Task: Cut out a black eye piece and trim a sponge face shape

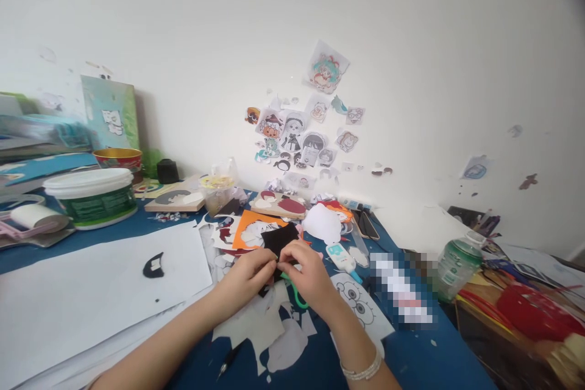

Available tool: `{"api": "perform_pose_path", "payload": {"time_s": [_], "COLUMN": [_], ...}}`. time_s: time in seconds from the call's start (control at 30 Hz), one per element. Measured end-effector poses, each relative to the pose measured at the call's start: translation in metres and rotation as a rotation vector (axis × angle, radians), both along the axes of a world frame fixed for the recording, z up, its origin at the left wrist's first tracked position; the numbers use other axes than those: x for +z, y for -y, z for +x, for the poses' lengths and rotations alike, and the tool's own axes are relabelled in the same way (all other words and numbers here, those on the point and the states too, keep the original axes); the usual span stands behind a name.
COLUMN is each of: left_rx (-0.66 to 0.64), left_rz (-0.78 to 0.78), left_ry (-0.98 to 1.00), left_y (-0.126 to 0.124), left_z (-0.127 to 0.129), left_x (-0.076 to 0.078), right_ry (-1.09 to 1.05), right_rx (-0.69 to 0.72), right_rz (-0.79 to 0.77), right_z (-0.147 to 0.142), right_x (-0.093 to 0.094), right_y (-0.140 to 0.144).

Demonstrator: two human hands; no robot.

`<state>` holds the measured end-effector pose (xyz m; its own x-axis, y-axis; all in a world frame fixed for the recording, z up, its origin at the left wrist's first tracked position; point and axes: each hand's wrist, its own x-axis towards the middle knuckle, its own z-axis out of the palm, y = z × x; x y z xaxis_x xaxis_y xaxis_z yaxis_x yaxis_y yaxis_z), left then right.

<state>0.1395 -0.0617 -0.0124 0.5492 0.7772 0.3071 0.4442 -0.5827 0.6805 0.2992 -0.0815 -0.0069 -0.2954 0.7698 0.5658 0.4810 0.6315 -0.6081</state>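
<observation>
Black sheet (280, 239) sits pinched between both hands near the middle of the surface (414, 350), its upper edge lifted toward the wall (292, 30). Left hand (249, 275) closes finger and thumb on the sheet's lower left edge; right hand (307, 273) grips green scissors (297, 294), their loop showing under the palm and their tip at the sheet, a bracelet (363, 370) on its wrist. White scraps (269, 332) lie just under the hands, a pen (228, 361) near the front edge. Orange sheet (249, 228) lies just behind, touching the black one. White paper (91, 292) covers the left part of the surface with a black cutout (154, 265) on it; that stretch is the flattest open room. Tub (94, 196) stands toward the far left edge. Jar (458, 268) and a red heap (530, 311) crowd the right edge. Stickers (301, 134) dot the wall.
</observation>
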Motion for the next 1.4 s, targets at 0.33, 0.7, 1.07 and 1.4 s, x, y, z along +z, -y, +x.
{"api": "perform_pose_path", "payload": {"time_s": [0.33,0.7,1.07,1.4], "left_rx": [0.081,0.021,0.124,0.146], "left_rz": [-0.026,-0.223,0.125,0.217], "left_ry": [0.081,0.225,-0.042,-0.073], "left_y": [-0.010,-0.005,0.000,-0.002], "left_z": [0.004,0.005,0.007,0.006], "left_x": [-0.014,-0.010,-0.010,-0.015], "right_ry": [0.146,0.092,0.235,0.150], "right_rx": [-0.206,-0.225,-0.369,-0.425], "right_rz": [0.323,0.351,0.418,0.403], "right_z": [-0.008,-0.008,-0.016,-0.024], "right_x": [-0.018,-0.018,-0.024,-0.030], "right_y": [-0.006,-0.005,-0.005,-0.002]}}
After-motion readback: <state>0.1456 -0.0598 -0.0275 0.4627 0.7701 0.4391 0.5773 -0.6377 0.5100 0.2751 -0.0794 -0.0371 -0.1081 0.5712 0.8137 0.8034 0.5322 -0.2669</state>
